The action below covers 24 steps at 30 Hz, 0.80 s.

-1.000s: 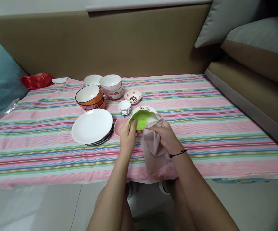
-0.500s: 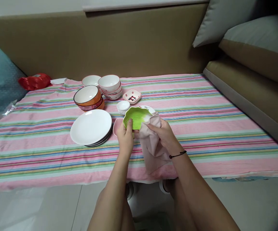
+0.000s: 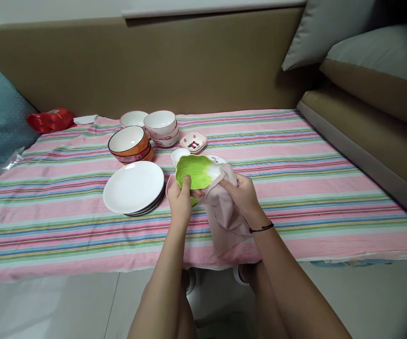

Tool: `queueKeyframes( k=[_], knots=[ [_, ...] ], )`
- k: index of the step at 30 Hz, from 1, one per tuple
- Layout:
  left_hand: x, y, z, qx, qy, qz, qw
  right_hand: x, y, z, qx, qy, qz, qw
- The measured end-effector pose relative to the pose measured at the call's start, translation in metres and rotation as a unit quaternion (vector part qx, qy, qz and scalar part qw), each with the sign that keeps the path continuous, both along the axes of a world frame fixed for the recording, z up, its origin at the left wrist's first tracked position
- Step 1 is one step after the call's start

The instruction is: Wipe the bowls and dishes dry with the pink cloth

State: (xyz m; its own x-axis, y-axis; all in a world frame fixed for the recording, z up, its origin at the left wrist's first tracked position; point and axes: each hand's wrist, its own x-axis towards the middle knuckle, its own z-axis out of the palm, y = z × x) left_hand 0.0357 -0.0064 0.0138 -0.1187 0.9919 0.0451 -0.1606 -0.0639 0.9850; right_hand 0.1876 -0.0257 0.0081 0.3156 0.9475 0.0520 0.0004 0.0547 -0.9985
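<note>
A green, leaf-shaped dish (image 3: pixel 195 170) with a white stem end is held up over the striped cloth. My left hand (image 3: pixel 181 200) grips its left side, thumb on the inner face and fingers underneath. Closed around a pale pink cloth (image 3: pixel 224 207), my right hand (image 3: pixel 240 195) presses it at the dish's white end; the rest of the cloth hangs down. Behind and below the dish, a pink dish (image 3: pixel 170 182), small white bowls (image 3: pixel 180 154) and a white patterned dish (image 3: pixel 218 160) are partly hidden. A bit of another green piece (image 3: pixel 194 201) shows under my left hand.
White plates (image 3: pixel 132 188) are stacked to the left. Behind them stand orange bowls (image 3: pixel 129 141) and white red-rimmed bowls (image 3: pixel 160 123). A square patterned dish (image 3: pixel 193 141) sits farther back. A red package (image 3: pixel 51 120) lies far left; cushions (image 3: pixel 379 61) are at right.
The green dish has shifted slightly left with my left hand, showing more of its white end. My right hand keeps the cloth at that end, nearly in place.
</note>
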Motion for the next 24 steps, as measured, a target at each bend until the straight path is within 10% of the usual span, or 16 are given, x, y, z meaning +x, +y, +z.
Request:
queueKeyframes(
  k=[12,24],
  knots=[
    [0.000,0.000,0.002,0.016,0.030,-0.034,0.999,0.011,-0.003,0.006,0.050,-0.139,-0.152,0.977],
    [-0.002,0.000,0.001,-0.016,0.050,-0.187,0.981,0.010,0.001,0.000,0.107,-0.040,0.004,0.993]
  ],
)
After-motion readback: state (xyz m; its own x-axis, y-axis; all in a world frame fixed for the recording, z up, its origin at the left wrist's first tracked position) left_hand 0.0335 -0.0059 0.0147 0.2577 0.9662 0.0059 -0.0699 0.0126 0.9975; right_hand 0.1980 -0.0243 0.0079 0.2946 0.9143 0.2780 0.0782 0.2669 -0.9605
